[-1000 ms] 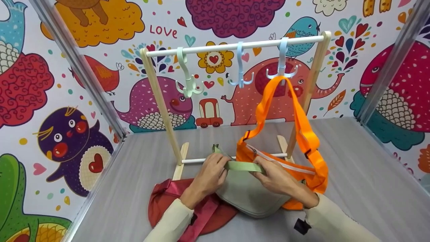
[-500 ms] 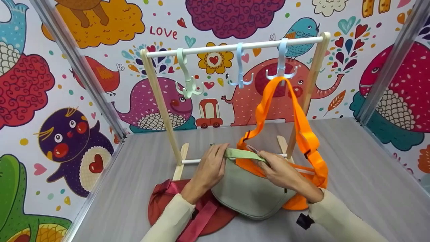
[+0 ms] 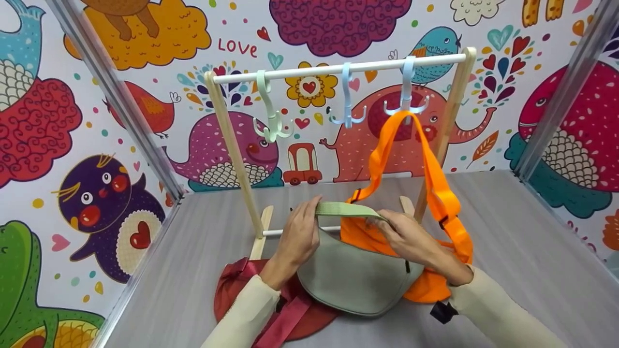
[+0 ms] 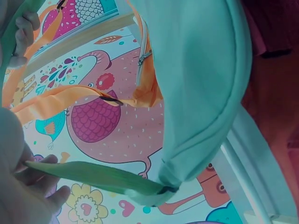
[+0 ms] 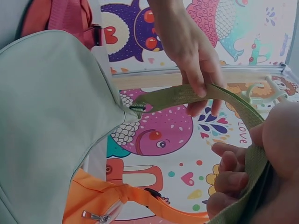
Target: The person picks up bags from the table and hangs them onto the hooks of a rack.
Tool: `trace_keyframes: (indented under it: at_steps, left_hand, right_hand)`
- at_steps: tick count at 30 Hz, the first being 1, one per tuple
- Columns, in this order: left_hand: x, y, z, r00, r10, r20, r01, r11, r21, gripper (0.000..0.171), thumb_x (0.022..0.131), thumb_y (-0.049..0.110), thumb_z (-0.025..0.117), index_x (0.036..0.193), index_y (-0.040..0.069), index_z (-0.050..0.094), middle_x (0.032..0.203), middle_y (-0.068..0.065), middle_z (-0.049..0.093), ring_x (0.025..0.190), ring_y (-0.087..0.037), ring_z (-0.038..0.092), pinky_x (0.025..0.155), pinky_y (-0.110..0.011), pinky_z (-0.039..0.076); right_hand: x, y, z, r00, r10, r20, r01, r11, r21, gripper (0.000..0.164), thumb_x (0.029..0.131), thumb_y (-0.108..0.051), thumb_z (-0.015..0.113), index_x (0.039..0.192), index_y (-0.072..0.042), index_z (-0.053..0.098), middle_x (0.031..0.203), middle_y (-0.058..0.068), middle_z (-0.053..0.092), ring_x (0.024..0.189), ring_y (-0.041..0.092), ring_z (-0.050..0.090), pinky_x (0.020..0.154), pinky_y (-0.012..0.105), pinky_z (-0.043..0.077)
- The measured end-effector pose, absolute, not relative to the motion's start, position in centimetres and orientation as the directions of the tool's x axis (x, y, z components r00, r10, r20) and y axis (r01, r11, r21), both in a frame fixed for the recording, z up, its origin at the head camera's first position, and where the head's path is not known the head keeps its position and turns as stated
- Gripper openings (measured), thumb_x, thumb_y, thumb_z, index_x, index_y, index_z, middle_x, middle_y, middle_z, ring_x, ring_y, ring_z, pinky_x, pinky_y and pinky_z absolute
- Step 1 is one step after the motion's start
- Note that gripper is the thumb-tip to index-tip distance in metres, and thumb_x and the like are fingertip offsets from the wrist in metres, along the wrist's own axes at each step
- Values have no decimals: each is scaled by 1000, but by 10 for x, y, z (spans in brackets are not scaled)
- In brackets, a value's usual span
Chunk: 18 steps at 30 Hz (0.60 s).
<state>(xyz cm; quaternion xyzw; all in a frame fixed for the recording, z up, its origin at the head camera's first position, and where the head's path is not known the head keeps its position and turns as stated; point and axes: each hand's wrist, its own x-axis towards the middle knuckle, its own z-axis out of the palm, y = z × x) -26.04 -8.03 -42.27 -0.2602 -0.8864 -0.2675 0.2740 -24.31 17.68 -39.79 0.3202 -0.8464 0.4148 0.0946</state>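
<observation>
A grey-green waist bag (image 3: 358, 278) hangs below my hands by its light green strap (image 3: 346, 209), in front of the rack's lower bar. My left hand (image 3: 299, 239) pinches the strap on the left, thumb against fingers, as the right wrist view shows. On the right, my right hand (image 3: 411, 239) grips another stretch, with the strap (image 5: 256, 170) running between thumb and curled fingers. Between both hands the strap is slightly bowed. In the left wrist view the bag body (image 4: 201, 79) droops from the strap's end (image 4: 103, 177).
An orange waist bag (image 3: 360, 234) hangs by its strap from the right blue hook (image 3: 406, 104), partly behind my right hand. The wooden rack (image 3: 232, 150) also bears another blue hook (image 3: 347, 116) and a pale green hook (image 3: 273, 126). A red bag (image 3: 237, 290) lies on the table, lower left.
Both hands have raised the strap and spread slightly apart, the left one shifting a little left. The grey-green bag has swung left and shows more of its front.
</observation>
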Motion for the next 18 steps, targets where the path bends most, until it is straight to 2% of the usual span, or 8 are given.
trace_keyframes:
  at_steps: [4, 6, 8, 11, 13, 16, 18]
  left_hand:
    - [-261, -83, -423, -705, 286, 649, 608, 716, 344, 35, 101, 2, 47, 135, -3, 51, 121, -16, 64, 106, -28, 61, 102, -44, 47]
    - [-261, -84, -422, -700, 276, 659, 610, 711, 351, 33, 102, 3, 47, 134, -3, 53, 120, -16, 65, 105, -28, 61, 101, -44, 47]
    - [-262, -85, -420, -695, 268, 667, 615, 701, 360, 32, 102, 3, 47, 133, -3, 54, 118, -15, 65, 104, -27, 62, 99, -43, 48]
    - [-261, -86, -417, -692, 259, 674, 623, 685, 376, 31, 102, 3, 47, 131, -3, 56, 114, -15, 65, 100, -27, 62, 96, -42, 50]
    - [-261, -88, -413, -695, 258, 671, 625, 678, 387, 30, 102, 4, 47, 130, -3, 56, 110, -14, 65, 97, -27, 61, 95, -43, 50]
    - [-260, -90, -409, -701, 254, 667, 627, 666, 405, 28, 101, 4, 47, 126, -1, 58, 98, -11, 64, 88, -24, 60, 88, -41, 49]
    - [-260, -91, -406, -703, 250, 665, 628, 658, 416, 26, 101, 3, 46, 124, 1, 59, 90, -8, 62, 82, -22, 58, 82, -40, 48]
  right_hand:
    - [-243, 180, -394, -794, -461, 396, -592, 436, -678, 24, 104, -11, 48, 118, -3, 66, 89, 1, 65, 56, 3, 37, 55, 20, 36]
    - [-243, 181, -392, -804, -450, 388, -579, 448, -681, 23, 104, -11, 48, 117, -5, 67, 80, 0, 61, 54, 4, 36, 55, 20, 34]
    - [-242, 182, -389, -816, -434, 382, -567, 468, -678, 22, 104, -12, 49, 117, -8, 67, 75, 0, 55, 61, 8, 38, 56, 21, 33]
    - [-240, 183, -386, -837, -404, 368, -539, 498, -679, 21, 103, -12, 51, 120, -13, 64, 80, 0, 52, 78, 15, 41, 62, 24, 35]
    - [-240, 185, -383, -844, -393, 364, -529, 502, -684, 22, 103, -11, 52, 123, -14, 61, 91, 1, 53, 84, 18, 41, 64, 26, 37]
    - [-239, 188, -380, -851, -391, 350, -514, 487, -706, 21, 102, -12, 55, 122, -16, 57, 90, 4, 54, 74, 18, 45, 62, 27, 37]
    - [-239, 190, -379, -856, -392, 338, -501, 466, -729, 20, 101, -14, 57, 121, -16, 55, 83, 4, 51, 65, 17, 43, 59, 26, 36]
